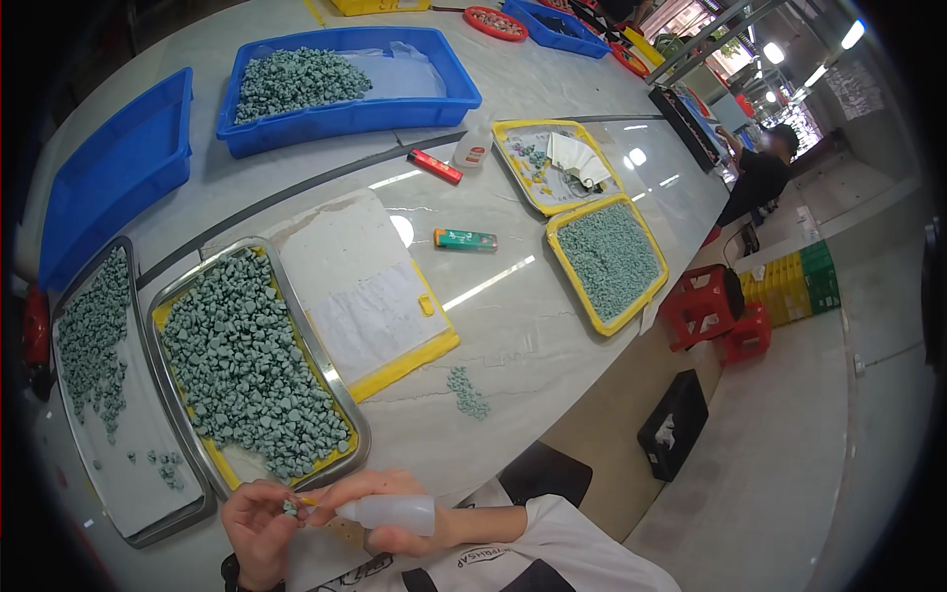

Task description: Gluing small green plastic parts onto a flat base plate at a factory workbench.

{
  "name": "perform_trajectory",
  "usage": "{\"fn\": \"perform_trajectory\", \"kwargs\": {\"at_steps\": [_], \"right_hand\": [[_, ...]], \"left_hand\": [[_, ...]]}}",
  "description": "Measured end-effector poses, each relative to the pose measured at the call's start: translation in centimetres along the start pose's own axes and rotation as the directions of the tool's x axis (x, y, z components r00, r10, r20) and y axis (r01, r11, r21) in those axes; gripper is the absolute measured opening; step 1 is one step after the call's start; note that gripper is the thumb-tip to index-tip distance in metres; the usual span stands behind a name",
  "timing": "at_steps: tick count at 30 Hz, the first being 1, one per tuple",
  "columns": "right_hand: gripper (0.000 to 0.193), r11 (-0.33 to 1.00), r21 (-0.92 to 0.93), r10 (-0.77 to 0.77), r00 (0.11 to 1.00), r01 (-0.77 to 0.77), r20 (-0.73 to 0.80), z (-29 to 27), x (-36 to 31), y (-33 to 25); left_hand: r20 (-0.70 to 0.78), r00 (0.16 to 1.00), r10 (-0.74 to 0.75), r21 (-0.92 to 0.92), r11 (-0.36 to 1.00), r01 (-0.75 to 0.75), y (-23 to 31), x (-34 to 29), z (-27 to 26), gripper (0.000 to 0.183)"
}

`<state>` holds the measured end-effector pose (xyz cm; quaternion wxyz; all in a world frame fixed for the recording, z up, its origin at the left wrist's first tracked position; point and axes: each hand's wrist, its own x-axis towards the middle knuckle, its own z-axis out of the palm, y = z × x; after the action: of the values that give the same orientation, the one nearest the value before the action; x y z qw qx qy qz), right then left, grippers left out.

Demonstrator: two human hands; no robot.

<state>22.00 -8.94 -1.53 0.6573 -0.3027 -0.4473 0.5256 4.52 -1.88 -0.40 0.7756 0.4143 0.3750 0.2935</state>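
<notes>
At the lower edge my left hand (pixel 254 523) pinches a small grey-green piece (pixel 290 508) between its fingertips. My right hand (pixel 380 483) is closed round a translucent white squeeze bottle (pixel 397 513), held on its side. Its yellowish tip (pixel 310 501) points at the piece, close to it; whether they touch I cannot tell. Just beyond my hands lies a metal tray (pixel 360 419) lined in yellow and heaped with larger green pieces (pixel 247 355). A second metal tray (pixel 148 498), partly covered with similar pieces, stands left of it.
A small heap of green bits (pixel 468 393) lies on the table, near a paper-topped board (pixel 365 306). Farther off are a green box (pixel 466 240), a red box (pixel 434 166), a small bottle (pixel 473 148), yellow trays (pixel 656 286) and blue bins (pixel 464 99). Another person (pixel 760 173) sits far right.
</notes>
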Motion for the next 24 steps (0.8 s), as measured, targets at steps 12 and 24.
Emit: {"fn": "perform_trajectory", "kwargs": {"at_steps": [12, 24], "right_hand": [[0.041, 1.0, 0.02, -0.021, 1.0, 0.022, -0.008, -0.06, -0.33, -0.12], [0.041, 1.0, -0.019, -0.017, 1.0, 0.017, 0.026, 0.0, -0.22, -0.47]], "left_hand": [[-0.016, 0.997, 0.08, 0.077, 0.994, -0.079, -0.34, -0.14, 0.23, 0.025], [-0.04, 0.996, 0.086, 0.122, 0.989, -0.08, -0.07, -0.44, 0.45, 0.022]]}}
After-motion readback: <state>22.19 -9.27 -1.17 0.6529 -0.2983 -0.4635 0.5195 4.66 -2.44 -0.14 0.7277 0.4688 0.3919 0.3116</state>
